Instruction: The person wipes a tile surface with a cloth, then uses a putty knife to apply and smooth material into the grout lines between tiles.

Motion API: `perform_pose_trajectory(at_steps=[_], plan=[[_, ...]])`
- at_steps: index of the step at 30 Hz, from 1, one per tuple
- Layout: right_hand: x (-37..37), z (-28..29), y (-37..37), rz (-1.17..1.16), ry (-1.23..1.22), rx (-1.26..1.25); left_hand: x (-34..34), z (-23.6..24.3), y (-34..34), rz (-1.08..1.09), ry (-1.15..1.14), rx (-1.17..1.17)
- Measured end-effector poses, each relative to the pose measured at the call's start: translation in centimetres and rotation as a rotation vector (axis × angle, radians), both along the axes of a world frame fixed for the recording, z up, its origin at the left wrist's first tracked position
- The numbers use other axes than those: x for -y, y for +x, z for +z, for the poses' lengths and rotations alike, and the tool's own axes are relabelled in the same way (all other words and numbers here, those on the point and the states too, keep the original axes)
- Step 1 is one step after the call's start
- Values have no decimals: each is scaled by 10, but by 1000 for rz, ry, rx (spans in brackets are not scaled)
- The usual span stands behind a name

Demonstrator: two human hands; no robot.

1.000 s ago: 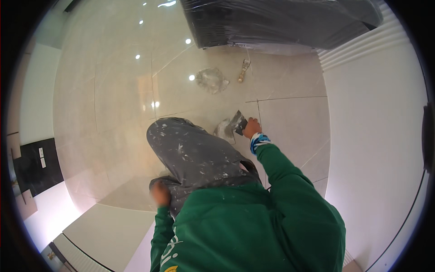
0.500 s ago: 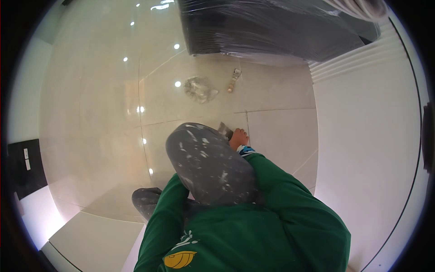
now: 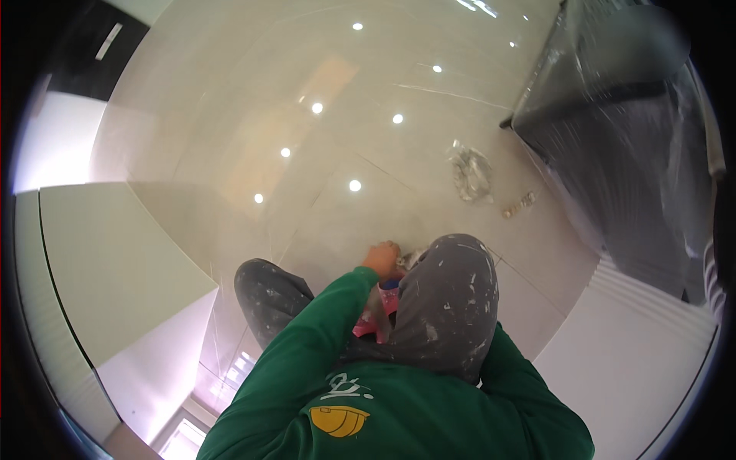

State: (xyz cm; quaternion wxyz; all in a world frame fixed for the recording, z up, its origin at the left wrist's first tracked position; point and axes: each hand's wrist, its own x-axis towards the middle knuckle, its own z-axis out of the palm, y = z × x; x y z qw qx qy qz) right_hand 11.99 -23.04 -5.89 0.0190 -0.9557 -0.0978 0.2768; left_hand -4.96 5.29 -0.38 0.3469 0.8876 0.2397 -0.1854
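Note:
My left hand [image 3: 381, 259] reaches forward between my knees, its fingers curled down. Right beside its fingertips lies a small whitish-grey, crumpled-looking thing [image 3: 412, 258], partly covered by my right knee; whether the hand grips it or something smaller I cannot make out. Below the wrist, between my legs, a pink thing [image 3: 364, 326] with a dark blue part shows in pieces, its kind hidden by my arm and thigh. The right sleeve [image 3: 529, 387] runs down behind my raised right knee, which hides my right hand.
On the tiled floor ahead lie a crumpled clear plastic bag [image 3: 471, 173] and a small narrow whitish-brown thing [image 3: 520, 205]. A large dark piece wrapped in clear film [image 3: 621, 146] stands at right. White panels flank me, a cabinet [image 3: 123, 268] at left and a ribbed-edged panel [image 3: 621, 353] at right.
My view has turned left, so the wrapped piece and bag sit farther right. My left hand has come into sight; my right hand, seen earlier beside a grey flat blade, is now hidden behind the knee.

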Motion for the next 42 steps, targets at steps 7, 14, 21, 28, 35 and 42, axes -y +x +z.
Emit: perform_pose_trajectory(at_steps=[7, 14, 21, 28, 35, 42], plan=[[11, -39, 15, 68, 31, 127, -39, 1, -9, 417, -457, 125], [-7, -13, 16, 120, 110, 193, -167, 77, -33, 525, -370, 437], [-61, 48, 18, -42, 225, -75, -294, 210, -40, 606, -290, 430], [-165, 116, 15, -147, 495, -326, -305, 424, -136, 848, -213, 410], [-234, 351, 7, -400, 716, -976, -144, 589, -179, 1328, -268, 289], [-222, 635, -48, -1052, 847, -1573, -19, 673, -59, 1649, -689, 289]])
